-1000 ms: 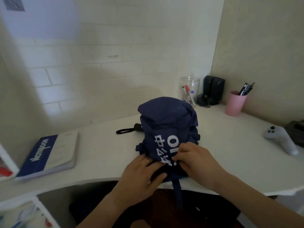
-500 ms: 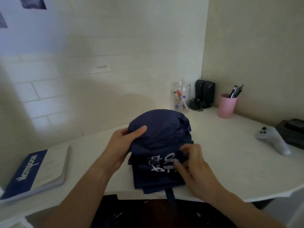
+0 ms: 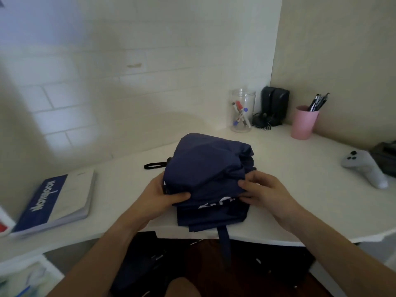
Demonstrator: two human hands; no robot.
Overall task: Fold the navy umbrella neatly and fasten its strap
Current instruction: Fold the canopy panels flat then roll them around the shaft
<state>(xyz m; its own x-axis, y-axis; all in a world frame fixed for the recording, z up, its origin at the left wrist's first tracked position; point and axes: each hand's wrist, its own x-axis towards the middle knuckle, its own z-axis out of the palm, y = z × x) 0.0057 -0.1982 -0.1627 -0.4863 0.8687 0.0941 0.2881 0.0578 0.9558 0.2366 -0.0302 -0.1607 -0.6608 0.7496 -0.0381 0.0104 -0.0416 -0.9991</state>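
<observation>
We see the white bench [image 3: 300,189] spanning mid-frame, its near edge cut by the lap area at the bottom. Navy umbrella [image 3: 205,168] sits at frame centre, near the bench's front edge: a bunched canopy, folds loose, not rolled tight.

Left hand [image 3: 158,198] is clamped on the umbrella's left side, thumb on top of the fabric, fingers wrapped under and hidden. Right hand [image 3: 265,191] pinches the fabric on the right side, fingers curled, tips pressed into a fold. Hands are apart, one per side.

Strap [image 3: 224,243] hangs off the bench edge at bottom centre, unfastened; its lower end fades into the dark. A black wrist loop [image 3: 154,165] lies on the bench just left of the canopy; the handle itself is hidden behind the fabric.

White print on the canopy is mostly folded under, unreadable. Notebook [image 3: 53,202] at mid-left: blue cover with white lettering, upside down and blurred, reads roughly "Notebook".

Upper right: pink cup [image 3: 303,125] with pens, black speakers [image 3: 275,106], clear jar [image 3: 242,112] with markers. Grey controller [image 3: 364,168] at the right edge, beside a dark object cut off by the frame.
</observation>
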